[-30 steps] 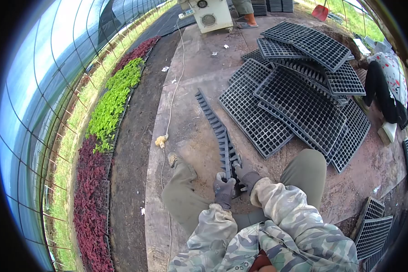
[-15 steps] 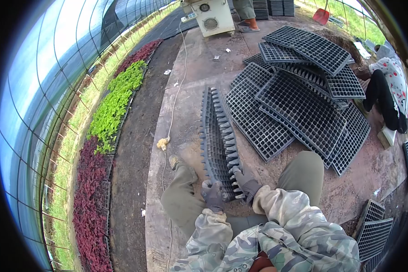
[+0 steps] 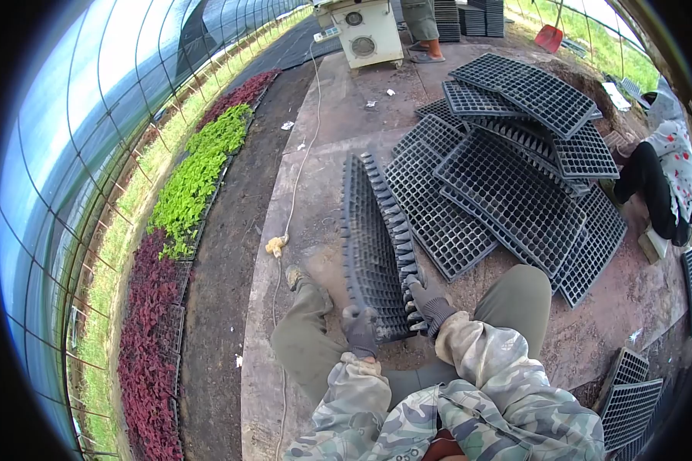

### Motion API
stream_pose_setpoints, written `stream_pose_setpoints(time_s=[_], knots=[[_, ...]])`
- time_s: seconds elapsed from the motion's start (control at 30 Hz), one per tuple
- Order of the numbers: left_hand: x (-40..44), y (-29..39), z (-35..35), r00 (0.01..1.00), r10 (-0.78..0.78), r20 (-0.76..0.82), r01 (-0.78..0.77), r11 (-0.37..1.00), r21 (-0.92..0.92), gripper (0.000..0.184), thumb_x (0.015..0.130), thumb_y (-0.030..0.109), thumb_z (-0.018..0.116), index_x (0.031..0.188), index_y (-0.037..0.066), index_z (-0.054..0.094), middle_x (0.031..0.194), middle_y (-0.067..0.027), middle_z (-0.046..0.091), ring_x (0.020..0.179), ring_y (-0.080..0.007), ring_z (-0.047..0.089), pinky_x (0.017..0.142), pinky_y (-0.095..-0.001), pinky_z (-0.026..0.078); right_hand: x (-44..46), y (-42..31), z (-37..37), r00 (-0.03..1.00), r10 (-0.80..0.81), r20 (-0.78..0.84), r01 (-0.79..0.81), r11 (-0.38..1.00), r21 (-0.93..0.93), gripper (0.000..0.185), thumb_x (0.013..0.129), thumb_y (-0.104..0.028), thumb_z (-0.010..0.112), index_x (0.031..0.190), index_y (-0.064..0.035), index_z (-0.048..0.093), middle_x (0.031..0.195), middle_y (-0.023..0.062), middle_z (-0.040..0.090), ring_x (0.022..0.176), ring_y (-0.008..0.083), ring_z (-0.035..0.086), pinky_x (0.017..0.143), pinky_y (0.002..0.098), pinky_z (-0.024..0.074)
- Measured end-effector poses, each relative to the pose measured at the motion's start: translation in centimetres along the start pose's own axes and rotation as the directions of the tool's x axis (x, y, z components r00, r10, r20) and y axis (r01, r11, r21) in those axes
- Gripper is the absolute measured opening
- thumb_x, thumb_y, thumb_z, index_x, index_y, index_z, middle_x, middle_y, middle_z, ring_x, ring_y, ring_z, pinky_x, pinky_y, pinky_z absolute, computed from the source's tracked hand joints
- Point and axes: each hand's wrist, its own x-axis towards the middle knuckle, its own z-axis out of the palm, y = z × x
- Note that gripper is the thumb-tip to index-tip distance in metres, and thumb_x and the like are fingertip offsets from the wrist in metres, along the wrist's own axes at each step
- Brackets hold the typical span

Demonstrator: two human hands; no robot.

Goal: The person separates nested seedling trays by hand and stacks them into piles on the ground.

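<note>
Between my legs, black plastic seedling trays stand on their long edges, one leaning left with its grid face showing and one nearly edge-on at the right. My left hand (image 3: 359, 326), in a grey glove, is closed on the near end of the left seedling tray (image 3: 373, 261). My right hand (image 3: 430, 301), gloved too, grips the near end of the right seedling tray (image 3: 393, 219), its fingers among the cell cups. A V-shaped gap lies between the two trays. Part of each hand's fingers is hidden by the trays.
A heap of seedling trays (image 3: 515, 200) lies ahead right; more trays (image 3: 630, 403) lie low right. Another person (image 3: 665, 161) sits at the right, and someone's legs (image 3: 420, 27) show behind a white machine (image 3: 364, 34). A cable (image 3: 306, 154) runs along the left, beside seedling beds (image 3: 200, 161).
The left tray has tilted further left, so more of its grid face shows. My right hand has moved slightly right with the right tray, and the gap is wider.
</note>
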Motion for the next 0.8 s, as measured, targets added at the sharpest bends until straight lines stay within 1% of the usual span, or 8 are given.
stream_pose_setpoints(time_s=[0.07, 0.1, 0.2, 0.27, 0.43, 0.57, 0.7, 0.8], knots=[[0.8, -2.1, 0.1, 0.975, 0.128, 0.181, -0.206, 0.825, 0.527, 0.02, 0.069, 0.01, 0.068, 0.084, 0.005, 0.055, 0.071, -0.0027, 0.058, 0.055, -0.0107, 0.053, 0.052, -0.0255, 0.045, -3.5, -1.6, 1.5, 0.986, -0.128, -0.11, 0.106, 0.977, -0.185, 0.027, 0.092, -0.033, 0.054, 0.11, -0.0127, 0.051, 0.081, 0.0058, 0.058, 0.057, 0.0173, 0.056, 0.04, 0.032, 0.0451], [0.3, -1.7, 0.5, 0.976, 0.126, 0.18, -0.204, 0.824, 0.529, 0.02, 0.069, 0.01, 0.068, 0.084, 0.005, 0.055, 0.071, -0.0027, 0.058, 0.055, -0.0107, 0.053, 0.052, -0.0255, 0.045, -5.1, -2.3, 2.0, 0.943, -0.27, -0.196, 0.182, 0.909, -0.376, 0.022, 0.094, -0.033, 0.053, 0.089, -0.0123, 0.057, 0.07, 0.0011, 0.053, 0.048, 0.0138, 0.049, 0.034, 0.0321, 0.0387], [-0.7, -0.4, 1.4, 0.949, 0.112, 0.294, -0.271, 0.766, 0.583, 0.023, 0.068, 0.008, 0.069, 0.086, 0.004, 0.055, 0.073, -0.0042, 0.059, 0.055, -0.0118, 0.055, 0.052, -0.0264, 0.046, -4.6, -2.6, 1.6, 0.981, -0.117, -0.157, 0.087, 0.979, -0.182, 0.028, 0.092, -0.03, 0.055, 0.111, -0.0094, 0.06, 0.084, 0.006, 0.061, 0.069, 0.0147, 0.06, 0.059, 0.0297, 0.0494], [-0.8, 0.4, 0.9, 0.991, -0.103, 0.09, 0.099, 0.994, 0.042, 0.024, 0.067, 0.005, 0.068, 0.088, 0.003, 0.055, 0.074, -0.0062, 0.061, 0.056, -0.0135, 0.057, 0.052, -0.0281, 0.049, -2.8, -2.0, 0.7, 0.994, -0.019, -0.103, 0.017, 1.0, -0.022, 0.033, 0.092, -0.028, 0.056, 0.118, -0.0079, 0.059, 0.088, 0.0075, 0.063, 0.077, 0.0142, 0.061, 0.07, 0.0272, 0.0502], [-0.9, 2.3, 0.0, 0.996, -0.067, 0.06, 0.074, 0.991, -0.11, 0.025, 0.067, 0.002, 0.067, 0.089, 0.002, 0.055, 0.076, -0.0067, 0.062, 0.056, -0.0144, 0.058, 0.054, -0.0294, 0.051, 2.2, -1.0, -1.8, 0.909, -0.41, -0.072, 0.416, 0.899, 0.136, 0.036, 0.089, -0.023, 0.058, 0.122, -0.0081, 0.059, 0.096, 0.0008, 0.063, 0.087, 0.0096, 0.057, 0.081, 0.0237, 0.0453], [-1.0, 2.6, -0.3, 1.0, -0.005, -0.003, 0.004, 0.962, -0.272, 0.023, 0.071, 0.003, 0.065, 0.091, 0.002, 0.054, 0.075, -0.006, 0.061, 0.061, -0.0134, 0.059, 0.057, -0.0276, 0.051, -1.3, -4.7, -2.5, 0.955, -0.294, -0.037, 0.283, 0.867, 0.41, 0.035, 0.09, -0.017, 0.057, 0.122, -0.0017, 0.057, 0.098, -0.0014, 0.062, 0.088, 0.0059, 0.054, 0.083, 0.0218, 0.0433], [-0.9, 2.5, -0.3, 0.998, 0.057, -0.021, -0.06, 0.969, -0.238, 0.02, 0.073, 0.006, 0.064, 0.09, 0.003, 0.054, 0.075, -0.0047, 0.061, 0.064, -0.0132, 0.059, 0.059, -0.0267, 0.051, 0.1, -4.0, -2.9, 0.877, -0.476, -0.062, 0.48, 0.875, 0.07, 0.027, 0.093, -0.008, 0.052, 0.119, -0.001, 0.057, 0.101, -0.0025, 0.061, 0.089, 0.0046, 0.053, 0.083, 0.0203, 0.0423], [-0.8, 2.8, -0.7, 0.985, 0.17, -0.041, -0.173, 0.978, -0.119, 0.019, 0.073, 0.004, 0.064, 0.089, 0.003, 0.054, 0.072, -0.0028, 0.059, 0.063, -0.0126, 0.058, 0.059, -0.0266, 0.05, -0.2, -6.0, -5.1, 0.889, -0.457, -0.017, 0.452, 0.872, 0.19, 0.03, 0.092, -0.01, 0.055, 0.12, -0.0004, 0.057, 0.1, -0.0046, 0.06, 0.088, 0.0043, 0.053, 0.081, 0.02, 0.0425]])
